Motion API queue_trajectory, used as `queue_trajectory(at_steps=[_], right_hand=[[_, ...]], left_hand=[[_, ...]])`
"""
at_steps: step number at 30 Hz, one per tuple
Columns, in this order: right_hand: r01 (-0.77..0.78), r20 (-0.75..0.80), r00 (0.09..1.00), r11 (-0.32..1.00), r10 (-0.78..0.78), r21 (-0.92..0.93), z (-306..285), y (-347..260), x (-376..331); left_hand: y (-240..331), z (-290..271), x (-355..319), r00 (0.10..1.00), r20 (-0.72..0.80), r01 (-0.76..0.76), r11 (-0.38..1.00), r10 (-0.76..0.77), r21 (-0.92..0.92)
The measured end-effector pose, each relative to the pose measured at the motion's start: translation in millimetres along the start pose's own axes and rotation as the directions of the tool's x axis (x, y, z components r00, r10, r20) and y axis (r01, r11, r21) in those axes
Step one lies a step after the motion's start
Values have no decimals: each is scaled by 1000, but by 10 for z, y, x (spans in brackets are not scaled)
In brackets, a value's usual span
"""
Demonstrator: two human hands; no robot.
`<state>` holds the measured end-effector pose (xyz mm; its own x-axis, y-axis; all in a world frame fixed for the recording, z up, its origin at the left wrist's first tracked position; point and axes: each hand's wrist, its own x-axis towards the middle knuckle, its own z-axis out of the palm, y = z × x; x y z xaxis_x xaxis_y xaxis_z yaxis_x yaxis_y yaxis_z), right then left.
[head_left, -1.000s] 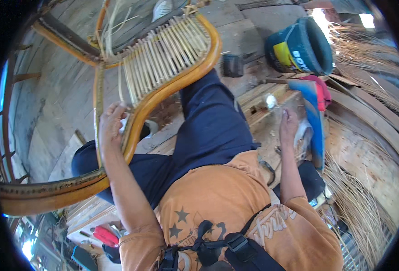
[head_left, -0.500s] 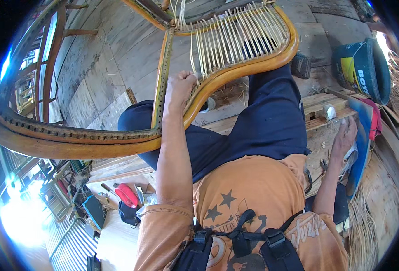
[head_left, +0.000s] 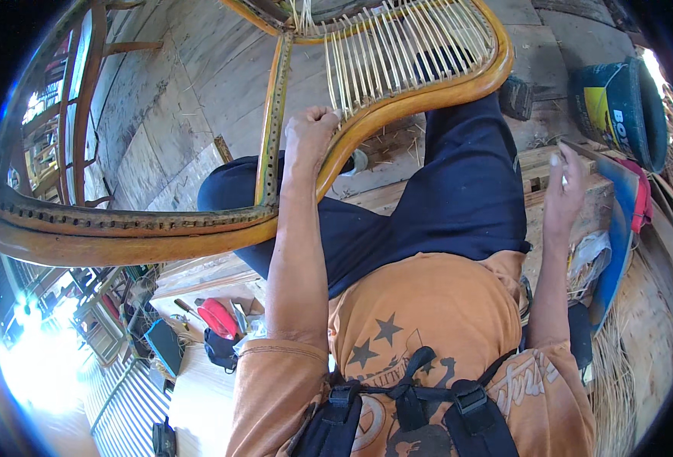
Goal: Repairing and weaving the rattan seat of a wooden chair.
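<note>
A curved, varnished wooden chair frame (head_left: 397,107) lies across my lap, its inner edge lined with small holes. Pale cane strands (head_left: 405,49) run side by side across its right-hand opening. My left hand (head_left: 312,137) is closed at the lower end of the leftmost strand, against the inner edge; its fingertips are partly hidden. Over the bench on the right, my right hand (head_left: 565,190) is raised with fingers curled and drawn together. A small white bit shows at its thumb, and I cannot make out what it is.
A dark green bucket (head_left: 618,114) stands at the far right. Beside my right forearm are a clear plastic bag (head_left: 589,255), a blue panel (head_left: 618,244) and loose cane (head_left: 615,381). A red pouch (head_left: 218,316) and tools lie on the bench at left.
My right hand has lifted up and away from the bench, its fingers going from stretched to curled. The white lump by it no longer shows on the bench. My left hand stays at the frame.
</note>
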<state>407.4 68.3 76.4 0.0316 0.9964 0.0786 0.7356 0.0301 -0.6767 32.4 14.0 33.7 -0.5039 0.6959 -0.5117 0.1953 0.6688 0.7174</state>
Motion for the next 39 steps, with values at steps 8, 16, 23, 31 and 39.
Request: queue_trajectory(at_steps=[8, 16, 23, 31, 39], right_hand=[[524, 225, 784, 812, -578, 258, 796, -915, -9], [678, 525, 538, 708, -660, 197, 1426, -1361, -219], [737, 549, 511, 666, -661, 116, 1553, -1407, -218], [785, 524, 513, 619, -680, 36, 1632, -1389, -225], [766, 543, 517, 641, -662, 52, 1614, -1404, -179]], left_hand=[[68, 32, -103, 994, 16, 105, 965, -104, -239], [158, 50, -173, 999, -19, 38, 955, -45, -294], [40, 29, -104, 992, 64, 125, 908, -109, -400], [87, 34, -168, 999, 23, 43, 963, -39, -267], [314, -83, -185, 983, 83, 181, 929, -163, -322]])
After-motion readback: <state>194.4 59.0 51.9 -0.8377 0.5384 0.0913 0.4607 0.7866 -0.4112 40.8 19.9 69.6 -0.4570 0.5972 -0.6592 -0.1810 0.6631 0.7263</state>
